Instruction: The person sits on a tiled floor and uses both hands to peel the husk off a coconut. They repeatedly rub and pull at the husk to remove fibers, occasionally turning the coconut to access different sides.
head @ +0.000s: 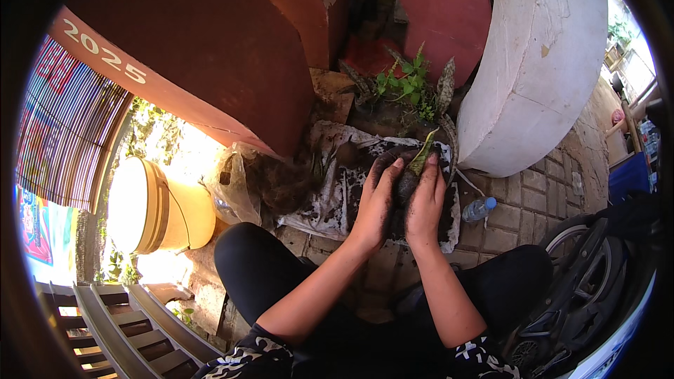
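Note:
Between my two palms is a dark ball of soil (405, 188), with a yellow-edged green snake plant leaf (423, 151) standing up from its top. My left hand (376, 205) presses on the ball's left side. On the opposite side my right hand (425, 205) cups it, with the thumb close to the leaf's base. Soil darkens the fingers of both hands. Below them a white cloth or sack (329, 213) lies on the paving, strewn with loose soil. Another round brown ball (347, 155) rests on it, left of my hands. A heap of brown fibre (287, 184) sits at its left edge.
Potted green plants (408, 84) stand beyond the cloth. A plastic bottle (478, 209) lies to its right, near a white curved wall (532, 68). At left are a clear plastic bag (234, 184) and a pale bucket (163, 210). A wheeled vehicle (579, 268) stands at right.

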The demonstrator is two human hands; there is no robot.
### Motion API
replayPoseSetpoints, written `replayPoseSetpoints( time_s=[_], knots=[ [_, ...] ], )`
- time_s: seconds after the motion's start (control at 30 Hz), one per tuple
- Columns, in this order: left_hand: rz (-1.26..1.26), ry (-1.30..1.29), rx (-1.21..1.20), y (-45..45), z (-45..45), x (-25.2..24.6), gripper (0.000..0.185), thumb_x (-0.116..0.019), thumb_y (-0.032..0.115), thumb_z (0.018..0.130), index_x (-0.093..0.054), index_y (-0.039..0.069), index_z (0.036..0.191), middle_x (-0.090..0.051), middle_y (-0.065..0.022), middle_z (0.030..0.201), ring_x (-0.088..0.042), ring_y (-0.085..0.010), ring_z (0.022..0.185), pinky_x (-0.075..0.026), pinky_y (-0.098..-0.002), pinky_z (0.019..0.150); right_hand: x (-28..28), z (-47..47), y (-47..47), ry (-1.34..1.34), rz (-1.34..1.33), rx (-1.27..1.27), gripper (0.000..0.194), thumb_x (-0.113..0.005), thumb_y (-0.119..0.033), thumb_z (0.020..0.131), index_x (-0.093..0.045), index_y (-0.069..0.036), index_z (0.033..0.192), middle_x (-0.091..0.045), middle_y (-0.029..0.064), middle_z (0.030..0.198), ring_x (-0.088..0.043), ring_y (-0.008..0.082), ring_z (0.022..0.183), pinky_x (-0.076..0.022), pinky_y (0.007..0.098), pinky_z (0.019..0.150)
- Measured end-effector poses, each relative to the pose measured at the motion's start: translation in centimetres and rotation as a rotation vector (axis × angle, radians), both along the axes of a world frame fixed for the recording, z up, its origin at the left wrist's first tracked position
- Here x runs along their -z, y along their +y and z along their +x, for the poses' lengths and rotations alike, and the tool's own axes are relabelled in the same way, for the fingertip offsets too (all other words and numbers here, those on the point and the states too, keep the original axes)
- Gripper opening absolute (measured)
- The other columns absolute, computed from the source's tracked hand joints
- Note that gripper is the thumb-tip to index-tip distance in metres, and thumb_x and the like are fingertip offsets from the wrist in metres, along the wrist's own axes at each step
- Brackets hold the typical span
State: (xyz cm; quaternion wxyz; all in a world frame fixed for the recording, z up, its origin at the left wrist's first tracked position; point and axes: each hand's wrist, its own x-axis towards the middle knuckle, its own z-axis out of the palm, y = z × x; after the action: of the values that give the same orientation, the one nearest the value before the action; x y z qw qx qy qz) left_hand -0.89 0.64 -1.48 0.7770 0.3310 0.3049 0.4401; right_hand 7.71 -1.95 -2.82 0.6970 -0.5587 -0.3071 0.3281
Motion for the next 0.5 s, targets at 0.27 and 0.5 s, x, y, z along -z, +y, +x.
replayPoseSetpoints(
  time_s=[0.27, 0.5],
  knots=[
    [-0.033, -0.011, -0.008, 0.11, 0.21, 0.63, 0.041, -0.055, 0.027, 0.105, -0.054, 0.001, 0.136, -0.061, -0.0095, 0.13, -0.055, -0.0169, 0.12, -0.04, -0.0297, 0.107, 0.26, -0.15, 0.22, 0.052, 0.014, 0.023, 0.046, -0.04, -0.038, 0.112, -0.064, 0.002, 0.117, -0.067, 0.0069, 0.109, -0.059, 0.0144, 0.098, -0.0467, 0.0295, 0.09],
    [-0.016, 0.008, -0.011, -0.04, 0.14, 0.53, 0.039, -0.055, 0.028, 0.105, -0.055, 0.002, 0.134, -0.062, -0.0088, 0.127, -0.056, -0.0163, 0.118, -0.041, -0.0297, 0.106, 0.58, 0.03, 0.1, 0.048, -0.002, 0.012, 0.047, -0.041, -0.039, 0.111, -0.064, 0.001, 0.12, -0.066, 0.0055, 0.112, -0.06, 0.0131, 0.1, -0.0468, 0.0281, 0.091]
  ],
)
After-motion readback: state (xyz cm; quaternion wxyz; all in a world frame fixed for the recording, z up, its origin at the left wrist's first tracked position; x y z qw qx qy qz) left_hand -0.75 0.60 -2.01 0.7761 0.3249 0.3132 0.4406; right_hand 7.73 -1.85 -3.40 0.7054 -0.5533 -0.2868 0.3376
